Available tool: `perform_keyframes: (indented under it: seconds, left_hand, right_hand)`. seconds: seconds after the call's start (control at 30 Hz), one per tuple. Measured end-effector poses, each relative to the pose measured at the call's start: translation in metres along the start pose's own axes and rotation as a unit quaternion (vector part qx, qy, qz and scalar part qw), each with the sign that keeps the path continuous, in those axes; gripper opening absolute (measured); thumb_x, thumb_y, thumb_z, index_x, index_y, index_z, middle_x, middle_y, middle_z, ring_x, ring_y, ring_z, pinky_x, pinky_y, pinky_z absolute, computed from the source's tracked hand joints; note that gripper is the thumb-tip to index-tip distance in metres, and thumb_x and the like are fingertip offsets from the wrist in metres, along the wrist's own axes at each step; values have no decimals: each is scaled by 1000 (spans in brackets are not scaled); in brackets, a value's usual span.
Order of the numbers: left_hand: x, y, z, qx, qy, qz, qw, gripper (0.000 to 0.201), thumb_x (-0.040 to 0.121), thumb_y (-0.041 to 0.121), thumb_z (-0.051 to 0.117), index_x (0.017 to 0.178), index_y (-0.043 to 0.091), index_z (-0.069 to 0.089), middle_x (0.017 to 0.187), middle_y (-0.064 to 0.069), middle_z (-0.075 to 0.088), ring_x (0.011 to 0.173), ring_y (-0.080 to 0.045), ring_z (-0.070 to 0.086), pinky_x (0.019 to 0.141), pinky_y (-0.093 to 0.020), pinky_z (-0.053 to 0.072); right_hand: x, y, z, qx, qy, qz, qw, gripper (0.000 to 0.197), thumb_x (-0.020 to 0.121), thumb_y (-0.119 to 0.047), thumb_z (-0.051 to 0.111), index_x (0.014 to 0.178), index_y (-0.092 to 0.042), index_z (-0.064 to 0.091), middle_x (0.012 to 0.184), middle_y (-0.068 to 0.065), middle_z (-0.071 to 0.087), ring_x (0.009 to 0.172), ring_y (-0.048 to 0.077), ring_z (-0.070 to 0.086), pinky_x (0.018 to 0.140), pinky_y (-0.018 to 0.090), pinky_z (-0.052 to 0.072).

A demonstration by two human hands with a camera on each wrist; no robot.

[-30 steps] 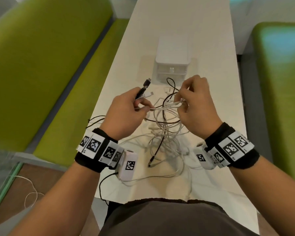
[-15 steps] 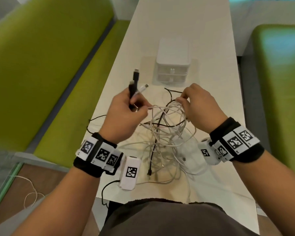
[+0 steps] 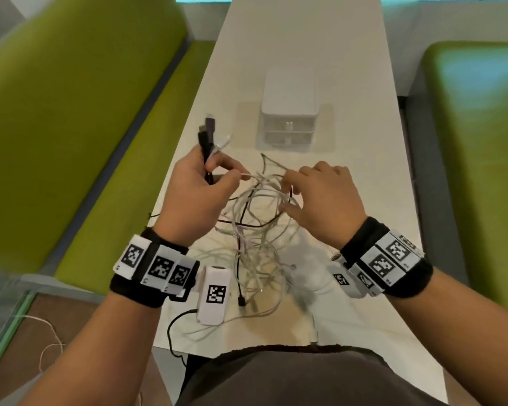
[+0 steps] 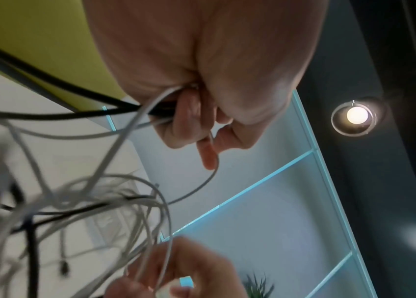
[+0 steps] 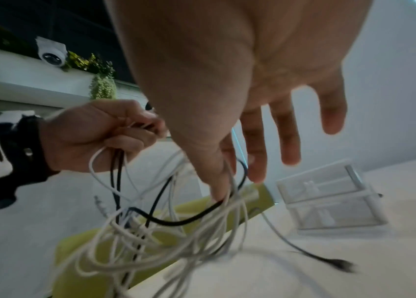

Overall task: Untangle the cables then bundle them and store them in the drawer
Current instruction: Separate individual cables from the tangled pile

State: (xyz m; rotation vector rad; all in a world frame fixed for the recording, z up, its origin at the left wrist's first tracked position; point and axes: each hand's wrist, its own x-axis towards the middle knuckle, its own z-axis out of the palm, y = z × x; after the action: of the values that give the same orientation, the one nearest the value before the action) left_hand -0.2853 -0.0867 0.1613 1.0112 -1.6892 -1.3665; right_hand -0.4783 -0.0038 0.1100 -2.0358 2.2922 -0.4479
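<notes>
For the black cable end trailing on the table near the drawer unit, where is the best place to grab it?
Pinch the black plug itself, coming from above: it lies flat and free on the white table, clear of the tangle, and likely gives firmer purchase than the thin cord.

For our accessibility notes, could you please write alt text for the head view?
Left hand holds several cable ends upright while the right hand picks at a tangle of cables on a white table, a small drawer unit beyond.
</notes>
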Motion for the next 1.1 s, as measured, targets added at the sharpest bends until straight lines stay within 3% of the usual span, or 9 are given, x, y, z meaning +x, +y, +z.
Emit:
perform_keyframes:
  seconds: [0.2, 0.33, 0.47, 0.53, 0.6, 0.77, 0.87, 1.0, 1.1]
  left_hand:
    - [7, -5, -19, 143, -44, -30, 988, 33, 84, 17, 78, 82, 9, 46, 79, 14, 68, 51, -9, 34, 50, -20, 32]
    - [9, -14, -8, 192, -71, 5, 979, 16, 88, 22, 76, 79, 19, 63, 60, 18, 57, 65, -12, 55, 70, -43, 50]
    - [14, -19, -1, 168, -92, -29, 981, 30, 92, 18, 64, 67, 25, 49, 59, 4, 58, 65, -21, 60, 68, -49, 47]
    - [17, -19, -3, 148, -71, -34, 986, 37, 93, 18, 61, 63, 33, 45, 66, -11, 61, 66, -25, 58, 62, -46, 42]
    - [21, -20, -7, 142, -53, -24, 988, 35, 95, 21, 59, 67, 31, 41, 67, -8, 63, 72, -27, 61, 68, -46, 42]
    - [20, -24, -11, 172, -40, -4, 984, 30, 101, 20, 58, 79, 8, 42, 66, 12, 66, 74, 1, 60, 73, -32, 40]
    - [16, -28, -8, 179, -68, -7, 981, 30, 101, 20, 59, 89, -7, 56, 71, 22, 65, 81, 8, 64, 80, -31, 45]
    - [7, -31, 2, 162, -147, 7, 976, 10, 100, 17, 62, 91, 13, 61, 102, 2, 77, 103, -2, 69, 92, -26, 51]
    - [0, -32, 9, 118, -197, 8, 973, 15, 94, 19, 67, 109, 19, 70, 91, 17, 74, 88, 2, 65, 83, -22, 48]
  right_hand:
    - [1, 12, 3, 216, 43, -9, 975, 30, 92, -3, 60, 105, -23, 78, 92, 0, 56, 74, 14, 48, 63, 28, 38]
    - [0, 4, -9, 329, 44, -56, 942, 44, 77, 12, 52, 86, -20, 81, 100, -3, 61, 85, 12, 59, 74, 22, 44]
    - [-8, 3, -10, 289, -55, -85, 952, 25, 84, -28, 58, 63, -24, 70, 95, -5, 61, 93, 11, 57, 86, 31, 46]
    - [-12, 9, 2, 229, -61, -57, 970, 55, 92, -58, 60, 48, -25, 53, 79, -3, 53, 85, 12, 47, 76, 26, 39]
    - [-12, 16, 11, 160, -42, -12, 986, 59, 88, -61, 65, 43, -32, 41, 69, -5, 44, 84, 16, 41, 73, 29, 34]
    - [-14, 33, 19, -32, -54, 48, 997, 22, 82, -51, 74, 99, -37, 69, 104, -13, 56, 108, 23, 40, 90, 42, 28]
    - [-8, 31, 14, 127, 10, 61, 990, 24, 79, -43, 80, 100, -36, 69, 112, -11, 56, 109, 22, 39, 88, 39, 29]
    - [4, 20, -5, 164, 142, -52, 975, 28, 76, -22, 80, 100, -23, 65, 123, 0, 53, 111, 26, 45, 93, 45, 40]
    - [10, 12, -15, 211, 55, -153, 964, 50, 81, -6, 68, 127, -20, 56, 139, -6, 54, 127, 23, 49, 106, 39, 39]
